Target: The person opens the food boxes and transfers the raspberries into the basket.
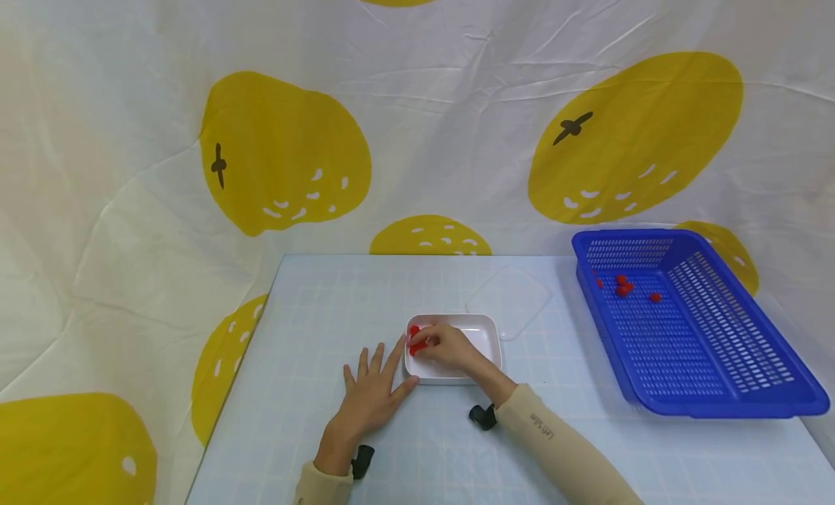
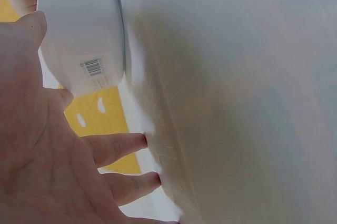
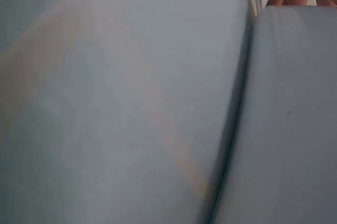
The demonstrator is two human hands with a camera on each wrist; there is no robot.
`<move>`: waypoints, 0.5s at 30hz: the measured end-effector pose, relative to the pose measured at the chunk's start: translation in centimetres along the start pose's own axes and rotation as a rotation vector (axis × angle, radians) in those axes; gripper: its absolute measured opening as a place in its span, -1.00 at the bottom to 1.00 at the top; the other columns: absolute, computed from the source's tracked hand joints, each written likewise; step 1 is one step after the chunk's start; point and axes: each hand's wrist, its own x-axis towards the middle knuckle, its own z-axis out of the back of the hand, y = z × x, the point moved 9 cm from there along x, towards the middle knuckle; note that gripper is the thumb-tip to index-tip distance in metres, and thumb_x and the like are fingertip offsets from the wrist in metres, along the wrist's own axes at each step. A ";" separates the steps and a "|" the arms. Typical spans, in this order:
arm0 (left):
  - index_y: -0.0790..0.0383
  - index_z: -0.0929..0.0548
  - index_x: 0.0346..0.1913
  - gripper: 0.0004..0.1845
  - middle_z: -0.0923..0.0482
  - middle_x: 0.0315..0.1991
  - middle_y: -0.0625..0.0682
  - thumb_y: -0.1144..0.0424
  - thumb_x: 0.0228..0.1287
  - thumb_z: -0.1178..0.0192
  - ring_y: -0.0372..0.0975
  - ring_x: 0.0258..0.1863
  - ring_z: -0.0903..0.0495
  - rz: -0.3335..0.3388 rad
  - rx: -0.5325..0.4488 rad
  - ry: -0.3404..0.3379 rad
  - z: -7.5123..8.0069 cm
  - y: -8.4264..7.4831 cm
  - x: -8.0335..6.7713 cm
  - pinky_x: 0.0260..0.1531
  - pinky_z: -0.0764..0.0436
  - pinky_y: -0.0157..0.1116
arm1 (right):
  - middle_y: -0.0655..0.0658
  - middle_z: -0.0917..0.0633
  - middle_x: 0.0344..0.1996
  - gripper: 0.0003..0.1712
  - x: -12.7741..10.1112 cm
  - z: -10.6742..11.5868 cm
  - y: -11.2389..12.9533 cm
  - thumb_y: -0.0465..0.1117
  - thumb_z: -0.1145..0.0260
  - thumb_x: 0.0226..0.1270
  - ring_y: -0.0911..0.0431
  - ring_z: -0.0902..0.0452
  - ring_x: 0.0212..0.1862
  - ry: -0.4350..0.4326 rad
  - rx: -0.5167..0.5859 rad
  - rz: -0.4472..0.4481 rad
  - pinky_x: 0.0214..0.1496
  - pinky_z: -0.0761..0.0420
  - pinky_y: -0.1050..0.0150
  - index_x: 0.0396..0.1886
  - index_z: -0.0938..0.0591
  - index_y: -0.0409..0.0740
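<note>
A white rectangular tray [image 1: 484,338] with low walls lies on the table, and several small red round pieces [image 1: 414,330] are gathered at its left end. My right hand [image 1: 446,345] reaches into it from the right, its thumb and fingers bent together around a small red piece, which they mostly hide. Spread out at the tray's left side, my left hand [image 1: 369,398] touches the outer wall with thumb and forefinger. In the left wrist view, a barcode label [image 2: 93,67] shows on the tray's outside. The right wrist view shows mainly the tray's outer wall [image 3: 289,113].
A blue slotted basket [image 1: 691,345] stands at the right, with several red pieces [image 1: 623,286] toward its far left. Behind the tray, a thin transparent lid-like sheet [image 1: 515,302] lies on the pale checked table [image 1: 313,309]. A cloth printed with yellow fruit [image 1: 287,150] hangs behind.
</note>
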 end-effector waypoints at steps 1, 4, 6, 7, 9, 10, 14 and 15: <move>-0.35 0.12 0.61 -0.12 -0.06 0.54 0.25 -0.45 0.34 0.07 0.31 0.50 0.11 0.001 0.003 0.001 0.0 0.0 0.0 0.26 0.24 0.47 | -0.01 -0.62 -0.30 -0.78 0.0 0.0 0.0 -0.35 -0.46 0.23 0.12 -0.43 -0.32 -0.003 -0.016 0.000 -0.31 -0.49 0.31 -0.13 -0.80 -0.10; -0.35 0.12 0.61 -0.12 -0.06 0.54 0.25 -0.46 0.34 0.08 0.31 0.50 0.11 0.002 0.005 0.001 0.0 0.1 0.0 0.26 0.24 0.47 | 0.00 -0.58 -0.30 -0.78 0.0 -0.2 0.0 -0.35 -0.48 0.21 0.12 -0.42 -0.32 -0.009 -0.041 -0.010 -0.31 -0.47 0.30 -0.15 -0.80 -0.08; -0.34 0.11 0.61 -0.12 -0.07 0.54 0.25 -0.46 0.34 0.08 0.32 0.50 0.11 0.000 0.000 0.000 0.0 0.1 0.0 0.26 0.23 0.48 | 0.01 -0.56 -0.33 -0.80 0.1 -0.2 -0.1 -0.35 -0.48 0.21 0.12 -0.42 -0.34 -0.015 -0.060 -0.016 -0.32 -0.47 0.30 -0.17 -0.80 -0.07; -0.34 0.11 0.61 -0.12 -0.07 0.54 0.25 -0.46 0.33 0.08 0.32 0.50 0.11 -0.001 -0.001 0.000 0.0 0.1 0.0 0.26 0.23 0.47 | 0.01 -0.56 -0.35 -0.80 0.1 -0.3 -0.1 -0.35 -0.48 0.21 0.12 -0.42 -0.34 -0.018 -0.064 -0.019 -0.33 -0.47 0.30 -0.18 -0.80 -0.07; -0.34 0.11 0.61 -0.12 -0.06 0.54 0.25 -0.46 0.34 0.08 0.31 0.50 0.11 -0.001 -0.004 0.000 0.0 0.1 0.0 0.26 0.24 0.47 | 0.02 -0.56 -0.35 -0.81 0.2 -0.3 -0.1 -0.35 -0.47 0.22 0.13 -0.42 -0.34 -0.018 -0.074 -0.022 -0.33 -0.47 0.30 -0.19 -0.80 -0.06; -0.34 0.11 0.61 -0.12 -0.06 0.54 0.26 -0.46 0.34 0.07 0.31 0.50 0.11 -0.001 -0.006 0.000 0.0 0.1 0.0 0.26 0.24 0.47 | 0.02 -0.56 -0.35 -0.82 0.2 -0.3 -0.1 -0.35 -0.47 0.22 0.13 -0.42 -0.34 -0.017 -0.076 -0.021 -0.33 -0.46 0.30 -0.20 -0.80 -0.06; -0.34 0.11 0.61 -0.12 -0.06 0.54 0.26 -0.46 0.34 0.08 0.31 0.50 0.11 -0.003 -0.007 0.002 0.0 0.1 0.1 0.26 0.24 0.47 | 0.01 -0.57 -0.34 -0.82 0.1 -0.1 0.0 -0.36 -0.46 0.22 0.13 -0.42 -0.35 -0.012 -0.073 -0.012 -0.32 -0.46 0.30 -0.20 -0.80 -0.06; -0.34 0.11 0.61 -0.12 -0.06 0.54 0.26 -0.46 0.34 0.08 0.31 0.50 0.11 -0.004 -0.007 0.002 0.0 0.1 0.1 0.26 0.24 0.47 | 0.01 -0.57 -0.34 -0.82 0.0 0.0 0.1 -0.35 -0.46 0.22 0.13 -0.42 -0.35 -0.010 -0.067 -0.013 -0.32 -0.47 0.30 -0.20 -0.80 -0.06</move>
